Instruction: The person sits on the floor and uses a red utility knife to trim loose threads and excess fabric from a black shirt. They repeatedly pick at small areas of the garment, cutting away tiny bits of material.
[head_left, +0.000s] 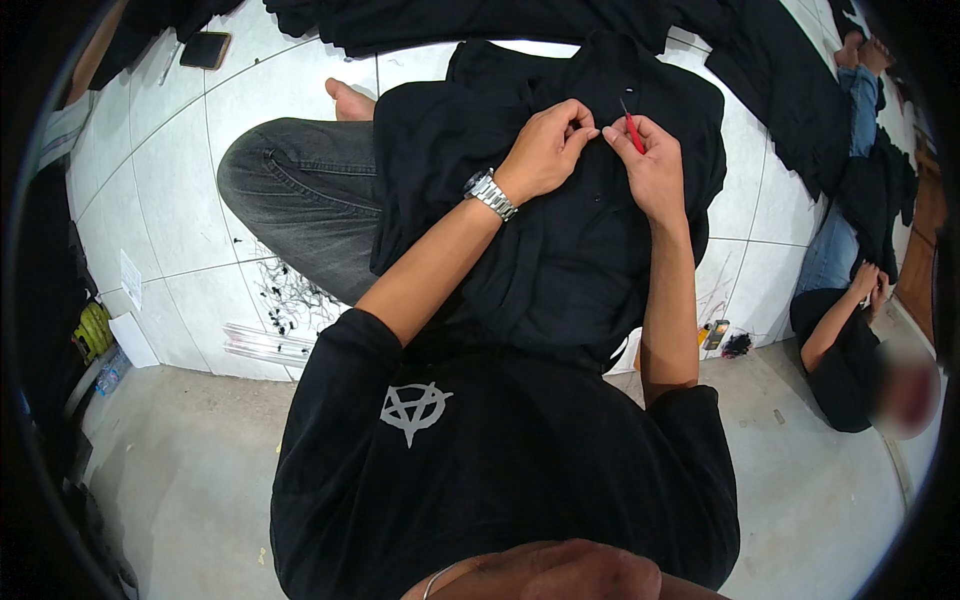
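Note:
A black garment (555, 262) with small buttons lies bunched across my lap. Over its upper part my left hand (551, 142), with a metal watch at the wrist, is pinched at the cloth; whatever fine thing is between thumb and forefinger is too small to make out. My right hand (651, 154) holds a red-handled seam ripper (635, 135), its thin metal tip pointing up and away from me. The right thumb and forefinger almost meet the left fingertips. Just beyond the tool's tip, a small pale spot, perhaps a button, shows on the garment.
More black garments (480, 26) lie ahead on the white tiles. Thread scraps (289, 296) and clear plastic strips (266, 343) are by my left knee. A phone (205, 50) lies far left. At right are a lighter (717, 334) and a seated person (840, 360) with dark cloth.

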